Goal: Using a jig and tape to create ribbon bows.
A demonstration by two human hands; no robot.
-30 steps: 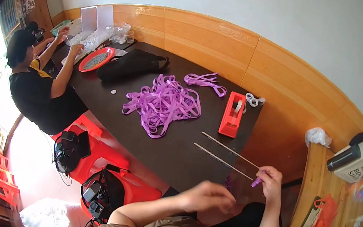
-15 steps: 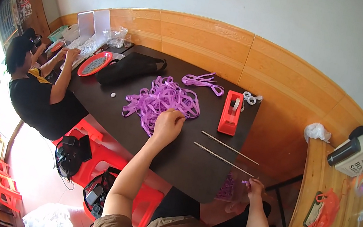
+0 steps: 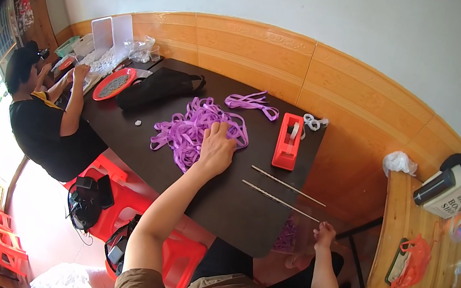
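My left hand (image 3: pixel 216 149) reaches over the dark table (image 3: pixel 232 206) and lies flat on a heap of purple ribbon (image 3: pixel 193 125), fingers spread on the strands. My right hand (image 3: pixel 325 230) hangs just past the table's right front edge, fingers curled, near the tips of two thin metal rods (image 3: pixel 284 192) that lie side by side on the table. Below that edge, purple ribbon (image 3: pixel 286 235) shows in a clear bag. Whether my right hand holds anything is unclear.
A red tape dispenser (image 3: pixel 288 141) stands behind the rods, with a second ribbon bunch (image 3: pixel 252 102) beyond. A black bag (image 3: pixel 157 87) and a red tray (image 3: pixel 114 83) lie at the left, where another person (image 3: pixel 45 111) works. Red stools (image 3: pixel 112 185) stand below. A wooden bench (image 3: pixel 441 243) at right carries clutter.
My left hand has gone from near my body out to the ribbon heap and settled on it. My right hand has dropped from the rods' ends to below the table edge.
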